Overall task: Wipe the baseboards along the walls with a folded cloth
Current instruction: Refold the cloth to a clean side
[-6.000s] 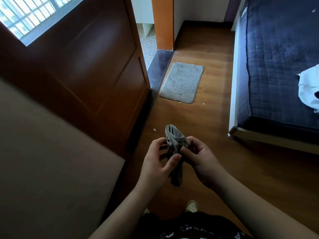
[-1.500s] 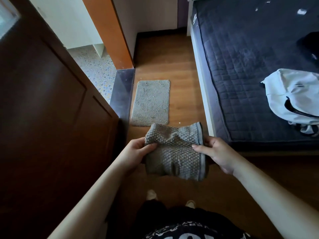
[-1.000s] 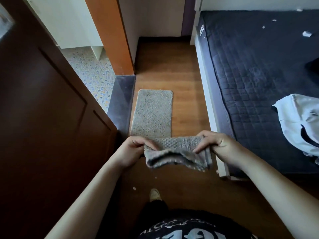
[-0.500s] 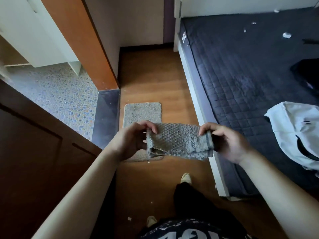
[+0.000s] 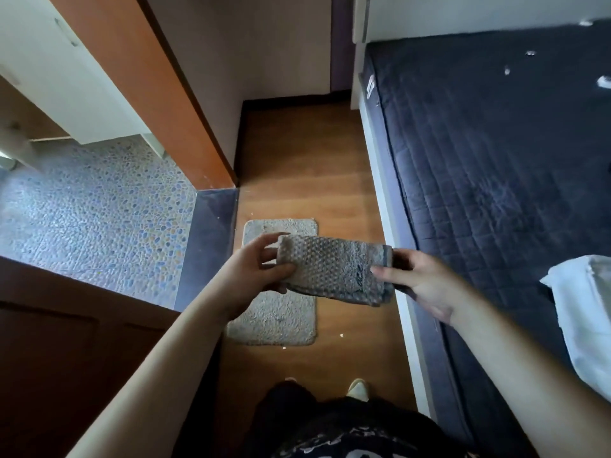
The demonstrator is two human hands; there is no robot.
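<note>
Cloth (image 5: 334, 269) stays folded between my hands: left hand (image 5: 254, 271) pinches one end, right hand (image 5: 420, 282) grips the other, ready for the baseboard (image 5: 294, 102) ahead.

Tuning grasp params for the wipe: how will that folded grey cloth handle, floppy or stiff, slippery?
Likely floppy: the cloth sags between the left hand and right hand, each holding one end. Probably grippy, given its knobbly weave. Likely light; fingertip holds suffice. The fold may open if one end is released.

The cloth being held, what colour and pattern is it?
The cloth is grey with a bumpy waffle weave, seen in the head view.
</note>
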